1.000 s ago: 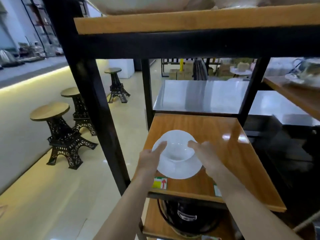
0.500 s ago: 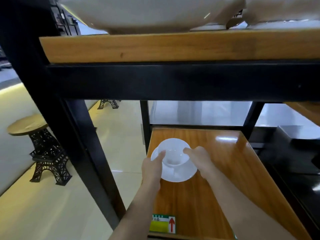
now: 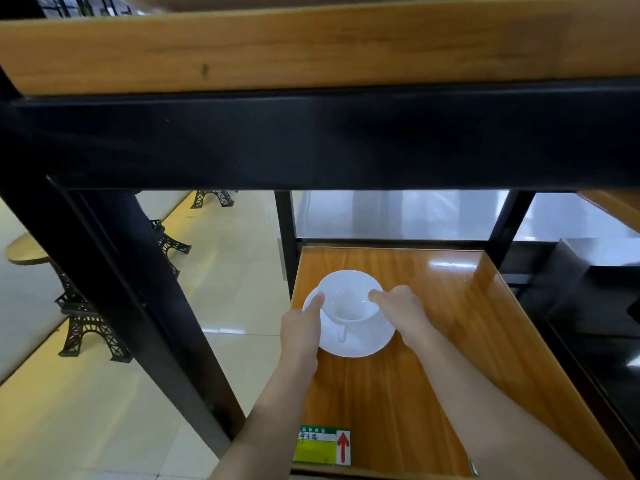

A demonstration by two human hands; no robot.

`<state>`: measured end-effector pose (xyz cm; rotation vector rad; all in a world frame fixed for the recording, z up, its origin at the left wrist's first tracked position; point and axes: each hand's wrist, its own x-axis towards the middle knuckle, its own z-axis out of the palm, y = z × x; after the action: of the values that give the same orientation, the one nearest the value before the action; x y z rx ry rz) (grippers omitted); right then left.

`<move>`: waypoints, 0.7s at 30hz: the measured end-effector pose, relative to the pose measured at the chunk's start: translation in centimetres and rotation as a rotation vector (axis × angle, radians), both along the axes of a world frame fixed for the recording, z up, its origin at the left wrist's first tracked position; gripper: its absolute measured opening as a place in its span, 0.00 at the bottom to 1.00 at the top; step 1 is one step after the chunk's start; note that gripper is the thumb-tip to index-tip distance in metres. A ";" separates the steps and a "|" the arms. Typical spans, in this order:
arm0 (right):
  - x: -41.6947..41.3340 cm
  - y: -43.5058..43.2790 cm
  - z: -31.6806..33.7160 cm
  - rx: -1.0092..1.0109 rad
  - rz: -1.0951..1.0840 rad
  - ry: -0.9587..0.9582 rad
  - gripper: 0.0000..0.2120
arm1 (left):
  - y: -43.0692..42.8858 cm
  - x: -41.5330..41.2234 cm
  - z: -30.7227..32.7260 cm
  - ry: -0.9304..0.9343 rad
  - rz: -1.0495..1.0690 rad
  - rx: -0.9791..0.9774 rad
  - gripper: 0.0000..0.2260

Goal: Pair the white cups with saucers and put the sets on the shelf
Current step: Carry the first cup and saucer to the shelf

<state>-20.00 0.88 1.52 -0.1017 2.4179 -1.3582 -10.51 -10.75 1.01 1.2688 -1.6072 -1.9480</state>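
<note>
A white cup stands on a white saucer, its handle turned towards me. The set rests near the left edge of a glossy wooden shelf. My left hand holds the saucer's left rim, with a finger up against the cup. My right hand grips the right side of the set, fingertips touching the cup's rim. The saucer's far edge is hidden behind the cup.
A thick wooden shelf board on a black beam hangs low overhead. Black uprights flank the shelf. A green label marks the front edge. Tower-shaped stools stand on the tiled floor at left.
The set has gone further back onto the shelf with both hands on it. My view has dropped closer under the upper shelf board.
</note>
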 end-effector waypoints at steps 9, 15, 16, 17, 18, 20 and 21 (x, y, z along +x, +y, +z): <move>0.0 0.0 -0.2 -0.056 0.033 -0.055 0.11 | -0.2 0.3 0.5 -0.057 0.036 -0.017 0.15; 0.3 0.4 -0.1 0.013 0.061 -0.036 0.34 | -0.2 0.8 0.7 -0.104 -0.021 -0.122 0.23; 0.4 0.6 -0.1 0.087 0.071 0.025 0.37 | -0.2 1.0 0.7 -0.128 -0.028 -0.187 0.27; 0.6 0.8 0.0 0.156 0.075 0.093 0.39 | -0.2 1.3 0.8 -0.142 -0.032 -0.258 0.29; 0.8 1.2 0.2 0.205 0.075 0.158 0.40 | -0.2 1.7 1.0 -0.150 -0.030 -0.329 0.31; 1.4 2.1 0.6 0.241 0.076 0.262 0.41 | 0.0 2.7 1.4 -0.178 -0.032 -0.490 0.32; 1.7 2.6 0.8 0.230 0.078 0.301 0.42 | 0.2 3.3 1.5 -0.196 -0.039 -0.569 0.32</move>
<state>-18.32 3.51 2.29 -0.3593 2.7669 -1.0869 -7.24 -10.57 2.53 1.2094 -2.0905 -1.2613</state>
